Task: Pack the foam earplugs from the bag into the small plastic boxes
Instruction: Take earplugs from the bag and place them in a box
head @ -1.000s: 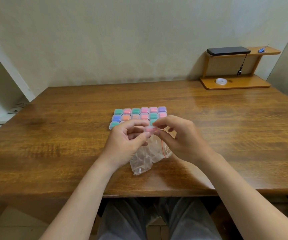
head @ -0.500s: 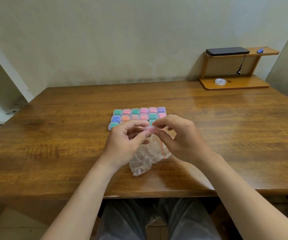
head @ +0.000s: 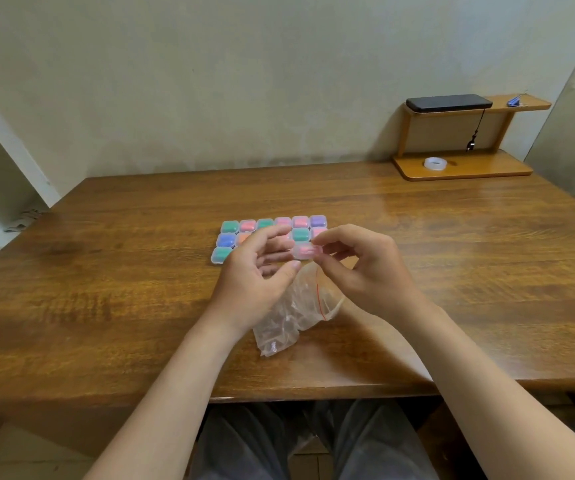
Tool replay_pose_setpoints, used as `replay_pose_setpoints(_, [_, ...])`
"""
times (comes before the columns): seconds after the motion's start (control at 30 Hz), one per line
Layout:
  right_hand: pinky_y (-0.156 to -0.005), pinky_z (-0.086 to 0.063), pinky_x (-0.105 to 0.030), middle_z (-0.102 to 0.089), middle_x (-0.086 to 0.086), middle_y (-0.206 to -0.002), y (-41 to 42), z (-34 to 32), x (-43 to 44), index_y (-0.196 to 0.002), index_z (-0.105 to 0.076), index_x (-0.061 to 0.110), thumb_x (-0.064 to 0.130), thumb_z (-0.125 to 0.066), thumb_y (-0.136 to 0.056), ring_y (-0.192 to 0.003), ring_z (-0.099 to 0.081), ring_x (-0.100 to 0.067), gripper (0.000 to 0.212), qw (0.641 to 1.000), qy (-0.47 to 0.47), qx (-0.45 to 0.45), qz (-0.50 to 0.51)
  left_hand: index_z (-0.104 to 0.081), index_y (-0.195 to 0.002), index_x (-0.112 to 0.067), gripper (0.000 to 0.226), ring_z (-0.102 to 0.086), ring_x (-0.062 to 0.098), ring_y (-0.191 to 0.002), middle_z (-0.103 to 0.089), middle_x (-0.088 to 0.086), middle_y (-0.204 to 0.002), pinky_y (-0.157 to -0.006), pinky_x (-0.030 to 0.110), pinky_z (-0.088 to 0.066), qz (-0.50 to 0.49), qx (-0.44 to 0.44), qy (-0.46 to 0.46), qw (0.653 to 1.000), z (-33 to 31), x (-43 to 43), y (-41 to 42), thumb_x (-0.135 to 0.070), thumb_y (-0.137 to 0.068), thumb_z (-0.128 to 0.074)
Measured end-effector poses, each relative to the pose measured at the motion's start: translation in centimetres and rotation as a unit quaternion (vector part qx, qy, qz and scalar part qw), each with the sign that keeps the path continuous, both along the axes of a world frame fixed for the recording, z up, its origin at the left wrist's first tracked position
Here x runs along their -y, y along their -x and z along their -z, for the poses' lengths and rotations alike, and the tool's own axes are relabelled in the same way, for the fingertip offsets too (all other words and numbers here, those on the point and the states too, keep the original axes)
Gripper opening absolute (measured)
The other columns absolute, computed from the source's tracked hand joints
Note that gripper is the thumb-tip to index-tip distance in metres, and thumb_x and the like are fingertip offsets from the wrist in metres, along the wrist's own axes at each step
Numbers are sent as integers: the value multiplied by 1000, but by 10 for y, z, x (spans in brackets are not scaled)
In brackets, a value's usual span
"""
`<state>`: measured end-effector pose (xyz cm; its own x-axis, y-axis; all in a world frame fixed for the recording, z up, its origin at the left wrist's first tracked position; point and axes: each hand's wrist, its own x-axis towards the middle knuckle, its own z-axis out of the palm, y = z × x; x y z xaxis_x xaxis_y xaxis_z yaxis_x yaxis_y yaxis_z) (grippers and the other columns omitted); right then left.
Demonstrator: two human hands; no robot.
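Observation:
My right hand [head: 369,271] pinches a small clear plastic box [head: 306,251] with pink earplugs inside, held just above the table. My left hand [head: 256,275] hovers beside it with relaxed, spread fingers and holds nothing. Behind the hands lie several small filled boxes [head: 265,230] in rows, showing green, pink, blue, orange and purple earplugs; some are hidden by my fingers. A crumpled clear zip bag [head: 291,313] with a red seal line lies under my hands, and something small and pink shows in its near corner.
The wooden table [head: 106,289] stretches wide on both sides. A small wooden shelf [head: 462,168] stands at the back right with a tape roll [head: 435,163] on its base and a black phone [head: 448,102] on top. White shelving stands at the left.
Both hands gripped the pink-filled box before. My left hand has let go and opened, and my right hand now holds the box alone, slightly farther right.

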<state>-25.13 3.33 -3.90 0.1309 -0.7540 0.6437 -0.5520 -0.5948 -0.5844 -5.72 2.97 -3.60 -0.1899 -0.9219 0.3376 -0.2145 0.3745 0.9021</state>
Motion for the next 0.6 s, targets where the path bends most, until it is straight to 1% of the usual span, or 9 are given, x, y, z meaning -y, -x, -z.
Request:
replay_pose_setpoints(0.07, [-74, -55, -19, -72, 0, -92, 6, 2, 8, -100, -74, 8, 11, -77, -84, -81, -68, -9, 17, 999, -16, 11, 31, -63, -125, -25, 39, -66, 5, -108, -68, -7, -114, -90, 20, -56, -24, 53, 10, 998, 3, 4, 3, -9, -91, -72])
replay_pose_setpoints(0.13, [-74, -53, -12, -73, -1, -90, 14, 6, 17, -99, -75, 8, 12, -78, -83, -80, -68, -9, 17, 997, -37, 14, 62, -66, -122, -23, 30, -63, -3, -107, -65, -17, -110, -91, 15, -53, -34, 113, 20, 993, 7, 6, 6, -14, -93, -69])
replay_pose_setpoints(0.17, [-74, -52, -11, -74, -2, -91, 18, 8, 22, -99, -75, 8, 11, -79, -83, -79, -68, -9, 17, 996, -46, 10, 75, -68, -120, -24, 27, -61, -5, -107, -64, -21, -108, -91, 12, -51, -33, 137, 24, 990, 9, 6, 6, -16, -94, -68])
replay_pose_setpoints(0.2, [-76, -53, -12, -74, -2, -91, 21, 10, 27, -100, -75, 8, 12, -79, -83, -80, -68, -9, 17, 995, -56, 0, 87, -69, -119, -24, 25, -60, -5, -107, -64, -22, -107, -92, 11, -48, -30, 156, 28, 987, 11, 7, 7, -17, -95, -66])
replay_pose_setpoints(0.27, [-80, -57, -21, -74, 0, -93, 27, 17, 38, -101, -75, 10, 13, -78, -84, -83, -69, -10, 18, 991, -82, -29, 101, -70, -118, -23, 23, -59, -4, -107, -64, -19, -108, -91, 10, -45, -23, 184, 34, 982, 16, 10, 7, -19, -96, -64])
replay_pose_setpoints(0.37, [-80, -58, -33, -73, 0, -92, 31, 27, 53, -98, -76, 14, 17, -78, -85, -82, -67, -12, 14, 985, -108, -76, 113, -73, -112, -23, 19, -60, -4, -104, -66, -18, -106, -88, 11, -46, -14, 199, 38, 979, 21, 13, 6, -19, -96, -63])
replay_pose_setpoints(0.5, [-81, -56, -33, -73, -1, -94, 29, 34, 64, -96, -75, 16, 23, -77, -86, -86, -67, -15, 13, 979, -131, -108, 113, -76, -105, -21, 16, -62, -1, -101, -70, -14, -103, -85, 12, -49, -8, 190, 46, 981, 28, 18, 5, -16, -94, -65])
replay_pose_setpoints(0.6, [-83, -55, -34, -73, -3, -97, 29, 38, 66, -97, -75, 14, 17, -77, -84, -88, -67, -19, 14, 978, -129, -119, 111, -77, -103, -19, 16, -64, 0, -99, -71, -12, -101, -84, 13, -50, -7, 181, 60, 982, 33, 21, 4, -12, -93, -67])
